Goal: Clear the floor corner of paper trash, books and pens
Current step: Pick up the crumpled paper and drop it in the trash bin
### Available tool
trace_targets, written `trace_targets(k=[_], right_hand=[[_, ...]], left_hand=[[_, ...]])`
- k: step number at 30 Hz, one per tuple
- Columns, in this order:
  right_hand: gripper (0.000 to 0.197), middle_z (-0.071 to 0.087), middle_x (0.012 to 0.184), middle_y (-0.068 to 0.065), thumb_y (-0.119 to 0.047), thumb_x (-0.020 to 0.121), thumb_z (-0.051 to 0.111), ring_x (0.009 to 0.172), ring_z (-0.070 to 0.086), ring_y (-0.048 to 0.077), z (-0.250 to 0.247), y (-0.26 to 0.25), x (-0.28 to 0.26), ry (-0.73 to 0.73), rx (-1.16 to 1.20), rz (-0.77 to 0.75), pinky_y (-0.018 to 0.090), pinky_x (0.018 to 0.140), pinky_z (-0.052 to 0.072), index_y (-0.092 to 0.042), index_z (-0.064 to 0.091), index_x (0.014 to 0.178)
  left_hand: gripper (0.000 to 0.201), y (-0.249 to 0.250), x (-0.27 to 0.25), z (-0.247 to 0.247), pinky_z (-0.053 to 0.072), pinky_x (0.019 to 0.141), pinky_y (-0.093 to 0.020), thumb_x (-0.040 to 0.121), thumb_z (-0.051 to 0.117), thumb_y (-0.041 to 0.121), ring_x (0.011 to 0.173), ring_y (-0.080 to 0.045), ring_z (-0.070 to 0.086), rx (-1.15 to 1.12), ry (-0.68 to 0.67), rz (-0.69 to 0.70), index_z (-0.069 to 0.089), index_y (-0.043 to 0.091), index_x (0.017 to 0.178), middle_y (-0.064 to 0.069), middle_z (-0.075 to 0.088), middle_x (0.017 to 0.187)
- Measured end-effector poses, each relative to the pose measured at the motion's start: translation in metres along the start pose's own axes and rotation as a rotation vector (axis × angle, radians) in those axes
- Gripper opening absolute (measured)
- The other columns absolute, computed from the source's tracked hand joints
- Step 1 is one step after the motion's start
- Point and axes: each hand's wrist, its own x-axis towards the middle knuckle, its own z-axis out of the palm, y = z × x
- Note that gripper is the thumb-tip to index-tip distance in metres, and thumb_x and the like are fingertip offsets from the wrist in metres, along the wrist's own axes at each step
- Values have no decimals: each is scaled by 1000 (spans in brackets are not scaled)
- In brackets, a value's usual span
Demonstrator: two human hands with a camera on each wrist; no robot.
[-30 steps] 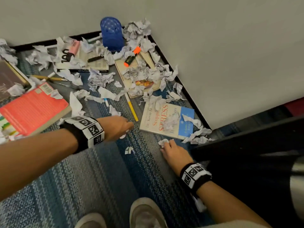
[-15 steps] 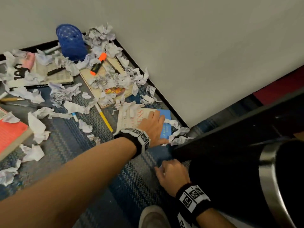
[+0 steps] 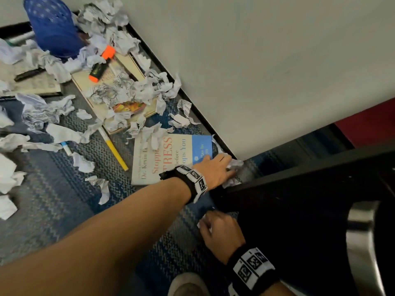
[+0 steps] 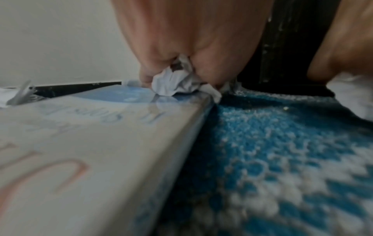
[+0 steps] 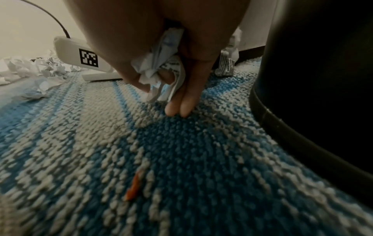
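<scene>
Crumpled paper scraps [image 3: 136, 90] litter the carpet corner among books and pens. My left hand [image 3: 215, 167] reaches over the white and blue stress book [image 3: 164, 159] and grips a crumpled paper ball [image 4: 173, 83] at the book's far corner beside the wall. My right hand [image 3: 220, 231] sits lower, next to the black bin [image 3: 299, 210], and holds crumpled paper [image 5: 159, 67] against its palm, two fingertips [image 5: 177, 108] touching the carpet. An orange highlighter [image 3: 102, 63] lies on a cream book [image 3: 119, 86]. A yellow pen [image 3: 113, 149] lies on the carpet.
A blue mesh pen cup [image 3: 53, 28] lies tipped over at the back. The white walls meet at a black skirting [image 3: 192, 107]. More paper wads [image 3: 8, 174] lie at the left. A shoe [image 3: 188, 285] shows at the bottom edge.
My left hand has swung right, across the stress book to its far corner, and closed on paper there. My right hand has drawn back beside the bin with its paper.
</scene>
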Motion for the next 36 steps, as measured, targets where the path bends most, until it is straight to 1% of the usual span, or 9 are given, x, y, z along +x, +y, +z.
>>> trace_targets(k=[6, 8, 11, 17, 20, 24, 29, 33, 36], right_hand=[[14, 58, 81, 12, -18, 84, 56, 71, 59, 33, 2, -12, 12, 73, 43, -89, 39, 59, 48, -17, 45, 75], [7, 60, 84, 12, -16, 84, 54, 72, 60, 35, 0, -21, 16, 83, 39, -128, 41, 59, 49, -12, 49, 87], [27, 63, 99, 13, -15, 88, 51, 87, 61, 36, -7, -38, 24, 69, 50, -161, 42, 70, 50, -7, 50, 114], [17, 50, 99, 14, -22, 87, 62, 79, 55, 34, -21, -77, 34, 145, -95, -262, 38, 66, 47, -5, 57, 86], [18, 44, 111, 16, -16, 91, 54, 82, 55, 35, -33, -92, 57, 212, -130, -225, 40, 73, 50, 1, 57, 96], [34, 40, 136, 20, -11, 97, 39, 119, 48, 34, -58, -84, 109, 156, -337, 109, 36, 99, 40, 3, 47, 127], [42, 40, 135, 23, -15, 100, 38, 121, 50, 36, -59, -58, 137, 119, -430, 328, 42, 95, 48, 6, 34, 137], [43, 39, 141, 24, -11, 101, 32, 128, 45, 34, -62, -48, 149, 105, -334, 403, 44, 99, 46, 5, 25, 140], [50, 30, 146, 26, -13, 103, 29, 130, 41, 36, -58, -45, 155, 94, -312, 436, 44, 100, 44, 8, 12, 145]], left_hand=[[31, -24, -26, -21, 33, 76, -36, 98, 42, 12, 108, -37, 49, -259, 86, -221, 41, 1, 128, -23, 38, 132], [32, -38, -46, -23, 33, 74, -37, 98, 45, 21, 101, -39, 53, -306, 80, -238, 43, 1, 122, -22, 43, 124], [29, -60, -86, -29, 39, 75, -40, 97, 45, 31, 93, -37, 55, -284, 101, -284, 49, 4, 105, -19, 53, 107], [43, -90, -178, -56, 51, 69, -33, 94, 40, 48, 70, -26, 57, -152, 62, -439, 57, 9, 85, -10, 61, 80], [46, -97, -221, -57, 50, 69, -32, 97, 36, 47, 72, -24, 58, -107, -14, -543, 60, 8, 90, -10, 64, 86], [41, -92, -259, -54, 53, 76, -35, 94, 45, 40, 85, -29, 61, -40, -92, -656, 66, 5, 93, -12, 62, 98], [38, -61, -264, -36, 48, 79, -36, 96, 45, 38, 93, -26, 59, -131, -91, -747, 58, 6, 109, -8, 50, 107], [39, -37, -249, -8, 52, 79, -40, 97, 44, 29, 96, -31, 61, -215, -4, -677, 36, 16, 133, -12, 44, 120], [43, -25, -243, 12, 54, 79, -42, 98, 43, 25, 91, -29, 60, -252, -17, -598, 32, 26, 139, -11, 38, 122]])
